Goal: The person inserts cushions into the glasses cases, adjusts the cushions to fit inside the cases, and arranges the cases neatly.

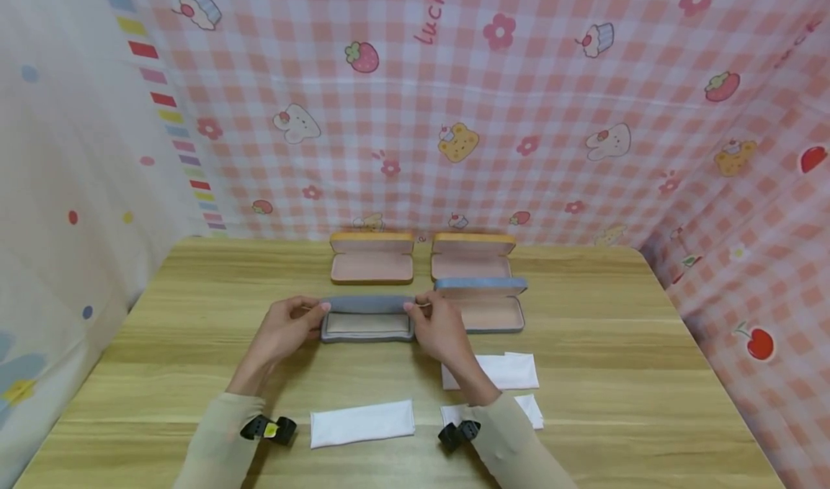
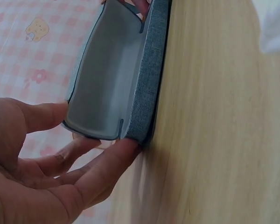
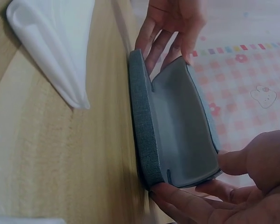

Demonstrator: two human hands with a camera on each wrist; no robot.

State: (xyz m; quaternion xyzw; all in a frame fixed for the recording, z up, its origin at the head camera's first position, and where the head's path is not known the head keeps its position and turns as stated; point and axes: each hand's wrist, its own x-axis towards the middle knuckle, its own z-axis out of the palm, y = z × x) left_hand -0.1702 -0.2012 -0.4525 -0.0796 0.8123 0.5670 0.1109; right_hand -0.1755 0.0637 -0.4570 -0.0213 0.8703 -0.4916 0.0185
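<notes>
A grey-blue fabric glasses case (image 1: 367, 336) stands with its lid raised on the table, a pale inside showing in the head view. My left hand (image 1: 285, 328) holds its left end. In the left wrist view the thumb is on the edge of the lid (image 2: 100, 70) and fingertips are at the base's corner. At the opposite end, my right hand (image 1: 444, 327) grips the case the same way, thumb at the lid and fingers at the base (image 3: 147, 130) in the right wrist view.
Two orange-edged cases, one on the left (image 1: 372, 267) and one on the right (image 1: 472, 266), stand lid-up at the back. A blue case (image 1: 496, 315) is right of my right hand. Folded white cloths lie in front (image 1: 362, 424) and to the right (image 1: 509, 371).
</notes>
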